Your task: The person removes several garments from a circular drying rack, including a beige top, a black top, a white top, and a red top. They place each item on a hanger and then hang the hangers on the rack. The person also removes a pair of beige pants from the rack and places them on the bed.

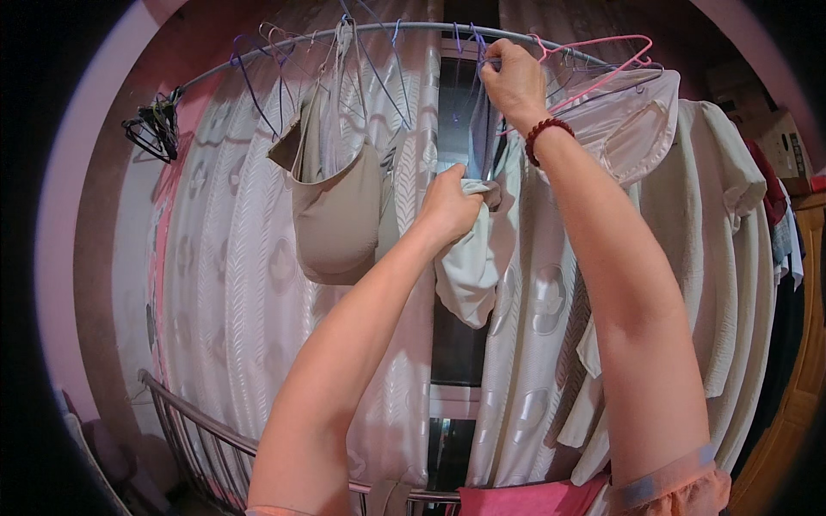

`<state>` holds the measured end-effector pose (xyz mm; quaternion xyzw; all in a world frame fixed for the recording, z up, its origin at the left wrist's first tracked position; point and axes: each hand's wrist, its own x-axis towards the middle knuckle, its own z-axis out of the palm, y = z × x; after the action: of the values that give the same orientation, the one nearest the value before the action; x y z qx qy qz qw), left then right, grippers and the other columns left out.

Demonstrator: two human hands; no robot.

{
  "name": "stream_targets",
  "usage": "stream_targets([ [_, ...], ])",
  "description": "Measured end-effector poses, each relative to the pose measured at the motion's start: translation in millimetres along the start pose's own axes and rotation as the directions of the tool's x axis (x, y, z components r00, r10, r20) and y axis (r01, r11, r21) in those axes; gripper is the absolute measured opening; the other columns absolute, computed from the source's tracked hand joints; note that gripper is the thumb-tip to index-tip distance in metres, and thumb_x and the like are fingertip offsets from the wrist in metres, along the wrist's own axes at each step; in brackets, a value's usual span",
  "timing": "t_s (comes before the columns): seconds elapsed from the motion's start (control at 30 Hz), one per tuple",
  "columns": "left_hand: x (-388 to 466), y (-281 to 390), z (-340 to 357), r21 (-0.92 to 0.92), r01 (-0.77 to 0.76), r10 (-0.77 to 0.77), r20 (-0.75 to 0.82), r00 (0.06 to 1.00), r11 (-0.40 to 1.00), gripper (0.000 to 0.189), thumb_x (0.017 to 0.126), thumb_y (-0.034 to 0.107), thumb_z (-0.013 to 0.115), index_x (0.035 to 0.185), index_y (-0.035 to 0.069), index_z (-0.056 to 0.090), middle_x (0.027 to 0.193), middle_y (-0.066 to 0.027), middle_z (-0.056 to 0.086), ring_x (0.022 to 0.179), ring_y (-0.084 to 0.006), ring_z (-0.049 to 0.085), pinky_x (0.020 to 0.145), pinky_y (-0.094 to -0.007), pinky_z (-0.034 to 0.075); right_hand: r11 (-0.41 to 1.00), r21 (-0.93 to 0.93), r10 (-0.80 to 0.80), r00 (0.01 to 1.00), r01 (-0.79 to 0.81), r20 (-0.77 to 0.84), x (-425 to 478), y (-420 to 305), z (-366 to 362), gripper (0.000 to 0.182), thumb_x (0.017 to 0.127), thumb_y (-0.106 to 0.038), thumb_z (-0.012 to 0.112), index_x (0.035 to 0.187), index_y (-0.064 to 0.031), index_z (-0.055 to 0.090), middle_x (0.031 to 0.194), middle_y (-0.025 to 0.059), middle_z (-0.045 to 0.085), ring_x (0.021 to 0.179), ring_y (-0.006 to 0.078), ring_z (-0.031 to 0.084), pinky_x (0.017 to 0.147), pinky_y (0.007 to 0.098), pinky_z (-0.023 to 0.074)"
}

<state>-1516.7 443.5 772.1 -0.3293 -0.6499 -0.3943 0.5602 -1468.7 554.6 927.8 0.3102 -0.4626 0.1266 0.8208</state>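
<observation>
Both of my arms reach up to a grey hanging rail (413, 26). My right hand (514, 77), with a dark red beaded bracelet at its wrist, is closed around the top of a blue-purple clothes hanger (477, 39) at the rail. Lower and to the left, my left hand (453, 205) grips a pale, whitish-green cloth garment (471, 277), which hangs down below my fingers. A blue-grey cloth (481, 135) hangs between my hands. On the left hangs a taupe fabric bag or garment (339, 219); its exact kind is unclear.
Several hangers hang along the rail, including a pink one (600, 80). At the right hang a sheer pale garment (635, 122) and a cream garment (703, 226). Patterned curtains (258, 258) cover the window behind. Below is a metal railing (213, 429) with a pink cloth (529, 500).
</observation>
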Motion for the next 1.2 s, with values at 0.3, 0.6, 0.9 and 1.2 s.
stream_targets([
  [0.3,2.5,-4.0,-6.1,-0.052,0.024,-0.027,-0.066,0.997,0.998,0.025,0.077,0.009,0.062,0.100,-0.001,0.061,0.088,-0.0144,0.067,0.080,-0.0203,0.063,0.073,-0.0322,0.048,0.972,-0.098,-0.218,0.976,0.216,-0.013,-11.2,2.7,-5.5,0.009,0.086,-0.011,0.052,0.096,-0.0116,0.052,0.094,0.0100,0.057,0.079,0.0359,0.061,0.065,0.0452,0.0494],
  [0.6,-3.3,-4.4,-11.7,-0.019,0.052,-0.052,0.032,0.998,0.998,0.024,0.078,0.007,0.061,0.101,-0.001,0.061,0.088,-0.0126,0.067,0.080,-0.0182,0.063,0.073,-0.0317,0.048,0.993,0.044,-0.116,0.989,0.112,0.090,-12.5,9.2,-1.5,0.016,0.085,-0.013,0.055,0.097,-0.0038,0.050,0.094,0.0173,0.062,0.084,0.0379,0.061,0.073,0.0456,0.0491],
  [0.9,-4.5,-6.6,-12.7,0.005,0.078,-0.078,0.025,0.997,0.997,0.024,0.078,0.009,0.061,0.099,-0.001,0.061,0.088,-0.0139,0.067,0.080,-0.0196,0.063,0.074,-0.0319,0.048,0.919,0.244,0.265,0.943,-0.310,0.202,6.9,-1.0,-3.6,0.026,0.071,-0.020,0.065,0.086,0.0013,0.069,0.082,0.0176,0.068,0.079,0.0288,0.067,0.076,0.0348,0.0514],
  [1.2,-4.8,-12.8,-9.5,0.019,0.060,-0.060,0.020,0.998,0.998,0.023,0.077,0.011,0.061,0.096,-0.002,0.061,0.087,-0.0167,0.066,0.081,-0.0241,0.064,0.074,-0.0338,0.048,0.602,0.432,0.460,0.734,-0.672,0.500,13.3,12.8,2.0,0.024,0.079,-0.023,0.069,0.080,0.0009,0.065,0.068,0.0059,0.062,0.063,0.0129,0.061,0.061,0.0259,0.0495],
])
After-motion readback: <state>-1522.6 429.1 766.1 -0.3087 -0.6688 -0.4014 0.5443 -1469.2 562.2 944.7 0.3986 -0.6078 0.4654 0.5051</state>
